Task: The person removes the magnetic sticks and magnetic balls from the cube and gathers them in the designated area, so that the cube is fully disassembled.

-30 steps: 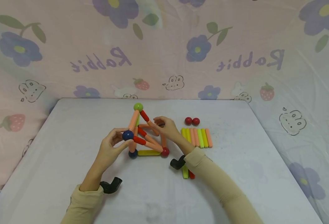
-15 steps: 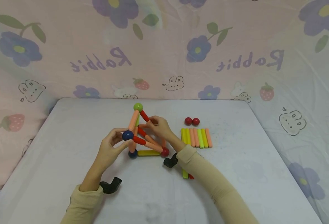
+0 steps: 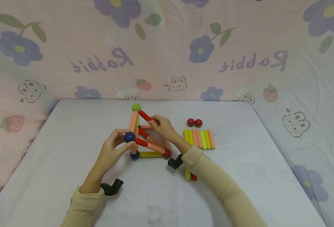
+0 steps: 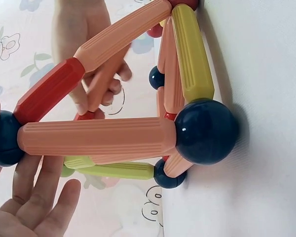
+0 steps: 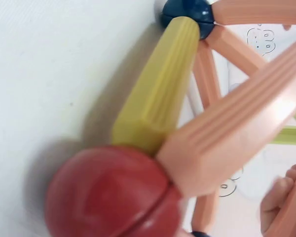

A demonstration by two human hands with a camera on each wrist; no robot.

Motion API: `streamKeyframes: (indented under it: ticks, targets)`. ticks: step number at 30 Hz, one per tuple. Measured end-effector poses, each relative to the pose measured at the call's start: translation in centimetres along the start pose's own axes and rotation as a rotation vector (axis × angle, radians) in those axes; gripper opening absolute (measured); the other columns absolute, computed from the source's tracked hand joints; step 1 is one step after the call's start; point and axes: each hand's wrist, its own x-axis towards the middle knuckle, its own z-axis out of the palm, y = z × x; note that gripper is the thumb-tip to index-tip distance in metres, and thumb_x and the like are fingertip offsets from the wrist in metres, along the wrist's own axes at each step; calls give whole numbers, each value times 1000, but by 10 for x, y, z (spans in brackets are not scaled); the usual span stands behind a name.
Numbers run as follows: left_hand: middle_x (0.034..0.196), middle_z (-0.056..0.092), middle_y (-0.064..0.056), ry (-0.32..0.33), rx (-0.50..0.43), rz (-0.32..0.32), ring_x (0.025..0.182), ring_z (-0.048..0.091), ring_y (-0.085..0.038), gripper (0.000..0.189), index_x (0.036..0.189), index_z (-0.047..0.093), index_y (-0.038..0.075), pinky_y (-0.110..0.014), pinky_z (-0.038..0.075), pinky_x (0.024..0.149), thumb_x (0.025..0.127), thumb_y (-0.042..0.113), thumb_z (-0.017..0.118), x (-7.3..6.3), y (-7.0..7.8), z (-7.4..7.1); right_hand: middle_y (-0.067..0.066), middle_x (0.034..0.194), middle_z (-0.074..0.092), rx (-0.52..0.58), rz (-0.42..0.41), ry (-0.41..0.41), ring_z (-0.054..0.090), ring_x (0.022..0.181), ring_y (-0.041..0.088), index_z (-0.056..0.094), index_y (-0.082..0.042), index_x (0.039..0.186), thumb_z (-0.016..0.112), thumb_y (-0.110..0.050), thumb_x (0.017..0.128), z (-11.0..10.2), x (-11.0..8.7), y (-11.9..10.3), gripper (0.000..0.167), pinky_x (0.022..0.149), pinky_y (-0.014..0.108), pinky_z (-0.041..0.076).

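- Your left hand [image 3: 113, 149] pinches one ball, the upper blue ball [image 3: 129, 137], between thumb and fingers; it is raised off the table [image 3: 150, 198].
- Your right hand [image 3: 164, 128] is narrowed on one two-tone stick [image 3: 145, 115], red at one end and orange at the other; its red end points up to the green ball [image 3: 136, 107].
- The frame [image 3: 133, 121] you hold stands left of the table's middle, between your two hands.
- On it you have six balls in view: one green, one red ball [image 3: 167, 153], and four blue, the four best seen from your left wrist.
- One yellow stick [image 3: 151, 154] lies low along its near side, joining the lower blue ball [image 3: 134, 155] to the red one.
- You cannot count all its sticks, since they overlap and your right hand covers some.
- To your right, seven sticks lie in a row [image 3: 199, 138]: three yellow, three orange, one green.
- Just beyond that row sit two loose red balls [image 3: 191, 122], side by side.
- Nearer you are two more sticks, one green stick [image 3: 187, 175] and one red stick [image 3: 194, 177], partly hidden by your right sleeve [image 3: 221, 183].
- You wear two black mounts [image 3: 112, 187], one at each wrist.
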Motion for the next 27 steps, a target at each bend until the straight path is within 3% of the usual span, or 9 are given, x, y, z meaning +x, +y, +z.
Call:
streamKeyframes:
  ticks: [5, 12, 20, 27]
  targets:
    - [102, 60, -4, -2, 7, 2, 97, 56, 5, 40, 124, 53, 2, 0, 41, 94, 88, 11, 69, 0, 0, 0, 3, 75, 46, -4, 9, -12, 45, 69, 14, 60, -2, 119, 53, -22, 99, 0, -2, -7, 29, 57, 17, 35]
    - [101, 60, -10, -9, 2, 2, 94, 55, 9, 41, 124, 52, 1, 0, 41, 94, 88, 10, 69, 0, 1, -1, 1, 71, 43, 4, 13, -9, 45, 70, 15, 61, -3, 121, 54, -27, 99, 1, -4, -9, 33, 58, 17, 36]
    - [104, 61, -12, -20, 4, -4, 95, 55, 10, 41, 125, 52, 1, 0, 40, 94, 88, 11, 69, -1, -1, 0, 10, 93, 57, 65, 78, 9, 51, 86, 19, 59, -8, 120, 57, -31, 96, -4, -12, -2, 34, 67, 19, 41]
    - [102, 60, -12, -12, 9, -6, 94, 54, 9, 41, 124, 53, 2, 1, 39, 94, 88, 11, 69, -1, -2, 0, 8, 91, 53, 154, 153, 6, 49, 74, 16, 45, -3, 118, 55, -24, 92, -21, -32, 10, 35, 61, 19, 40]
